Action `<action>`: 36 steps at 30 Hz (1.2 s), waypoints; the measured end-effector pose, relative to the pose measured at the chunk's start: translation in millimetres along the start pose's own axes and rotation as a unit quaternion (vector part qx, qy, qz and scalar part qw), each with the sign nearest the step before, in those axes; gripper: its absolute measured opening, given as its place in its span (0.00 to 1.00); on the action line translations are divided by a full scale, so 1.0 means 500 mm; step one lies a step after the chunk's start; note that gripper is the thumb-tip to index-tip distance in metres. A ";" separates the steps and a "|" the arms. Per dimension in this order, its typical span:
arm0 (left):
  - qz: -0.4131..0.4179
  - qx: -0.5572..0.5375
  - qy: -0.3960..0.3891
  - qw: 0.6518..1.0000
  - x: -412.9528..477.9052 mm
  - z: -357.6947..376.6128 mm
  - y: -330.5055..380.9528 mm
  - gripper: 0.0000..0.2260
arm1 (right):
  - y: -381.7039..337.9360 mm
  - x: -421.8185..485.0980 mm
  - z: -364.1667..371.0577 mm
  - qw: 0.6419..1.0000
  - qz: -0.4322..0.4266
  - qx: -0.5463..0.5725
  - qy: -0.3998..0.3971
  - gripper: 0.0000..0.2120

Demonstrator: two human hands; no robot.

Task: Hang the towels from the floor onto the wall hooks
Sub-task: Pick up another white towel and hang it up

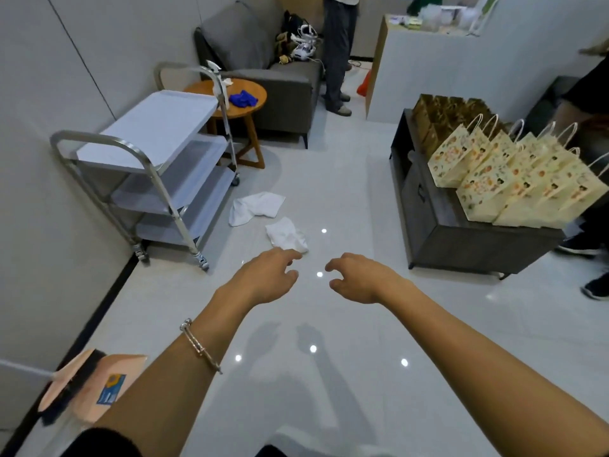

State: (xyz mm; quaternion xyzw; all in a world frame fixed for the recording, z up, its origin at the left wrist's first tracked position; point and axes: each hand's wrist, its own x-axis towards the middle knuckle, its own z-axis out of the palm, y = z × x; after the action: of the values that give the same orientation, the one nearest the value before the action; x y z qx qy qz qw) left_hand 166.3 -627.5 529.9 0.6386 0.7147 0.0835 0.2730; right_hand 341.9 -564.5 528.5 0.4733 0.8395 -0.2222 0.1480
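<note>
Two crumpled white towels lie on the glossy floor. The larger towel [255, 207] is beside the cart's foot, and the smaller towel [286, 234] lies just nearer to me. My left hand [267, 279] reaches forward, fingers apart, its fingertips just short of the smaller towel's near edge. My right hand [357, 277] hovers level with it to the right, fingers loosely curled and holding nothing. No wall hooks show in this view.
A steel three-shelf cart [158, 159] stands against the left wall. Behind it are a round wooden table [242, 100] and a grey sofa [263, 67]. A dark cabinet [461, 232] with several paper gift bags stands right. A person [337, 51] stands at the back.
</note>
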 end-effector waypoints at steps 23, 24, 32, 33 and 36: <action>-0.088 -0.001 0.023 0.996 0.615 -0.206 -0.092 0.15 | 0.105 0.668 -0.326 0.994 -0.085 -0.028 -0.066 0.18; -0.099 -0.005 0.016 0.995 0.629 -0.212 -0.094 0.15 | 0.106 0.691 -0.332 0.992 -0.089 -0.034 -0.079 0.18; -0.167 -0.031 0.021 0.985 0.730 -0.255 -0.158 0.15 | 0.083 0.870 -0.373 0.984 -0.143 -0.041 -0.101 0.22; -0.171 -0.032 0.019 0.985 0.745 -0.262 -0.167 0.15 | 0.079 0.889 -0.378 0.983 -0.147 -0.039 -0.100 0.22; -0.179 -0.038 0.004 0.983 0.805 -0.281 -0.193 0.15 | 0.077 0.942 -0.394 0.983 -0.147 -0.032 -0.104 0.22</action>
State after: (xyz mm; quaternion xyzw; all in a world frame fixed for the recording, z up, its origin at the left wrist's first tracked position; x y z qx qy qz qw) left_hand -1.6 -226.0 488.1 0.4892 0.8147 0.0628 0.3050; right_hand 128.1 -102.4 472.3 0.3140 0.8865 -0.2628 0.2156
